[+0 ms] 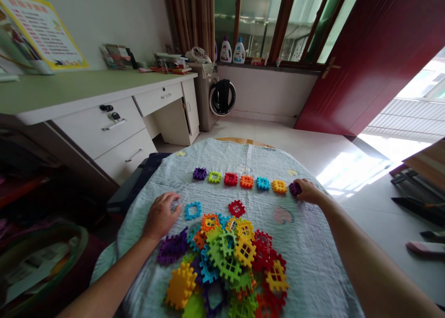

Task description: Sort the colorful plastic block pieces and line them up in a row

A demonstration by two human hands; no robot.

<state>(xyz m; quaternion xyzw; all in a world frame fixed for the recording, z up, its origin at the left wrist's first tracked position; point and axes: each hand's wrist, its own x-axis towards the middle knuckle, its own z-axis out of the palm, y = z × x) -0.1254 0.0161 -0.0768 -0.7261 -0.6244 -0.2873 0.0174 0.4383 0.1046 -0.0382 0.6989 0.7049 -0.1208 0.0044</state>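
At the right end of a row of small plastic building blocks, my right hand (308, 191) grips a purple building block (295, 188). To its left the row runs through a yellow block (279, 186), a blue block (263, 183), an orange block (246, 181), a red block (231, 179), a green block (214, 177) and another purple block (200, 173). My left hand (162, 216) rests on the cloth with its fingers apart, beside a blue square frame piece (193, 211). A heap of loose interlocking pieces (225, 257) lies nearest me, with a single red piece (237, 208) just beyond it.
A pale blue cloth (139, 262) covers the round table. Left of it stand a white desk with drawers (114, 128) and a basket (79, 248). Farther back are a washing machine (207, 95) with its door open and a red door (361, 54).
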